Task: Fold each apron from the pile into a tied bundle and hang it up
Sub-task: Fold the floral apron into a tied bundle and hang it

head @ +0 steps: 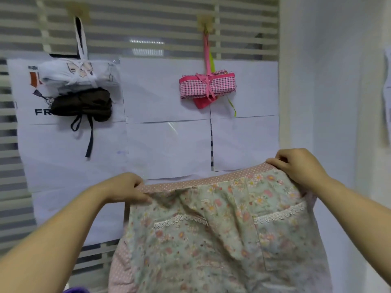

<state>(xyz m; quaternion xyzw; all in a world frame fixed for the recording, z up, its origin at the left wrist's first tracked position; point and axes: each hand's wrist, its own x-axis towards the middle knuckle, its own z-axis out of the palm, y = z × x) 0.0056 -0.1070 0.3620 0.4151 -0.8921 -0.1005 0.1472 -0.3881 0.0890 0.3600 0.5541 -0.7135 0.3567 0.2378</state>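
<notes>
A pale green floral apron (222, 235) with lace-trimmed pockets and a pink dotted top band hangs spread out in front of me. My left hand (127, 188) pinches its upper left corner. My right hand (298, 166) grips its upper right corner, a little higher. On the wall behind hang tied bundles: a white one (78, 76) above a dark brown one (84, 105) on the left hook (78, 11), and a pink checked one (207, 85) on the right hook (205, 21).
White paper sheets (169, 142) cover the slatted window blind (148, 24) behind the bundles. A plain white wall (338, 81) stands to the right, with a paper (388, 87) at its edge. Something purple (74, 290) shows at the bottom left.
</notes>
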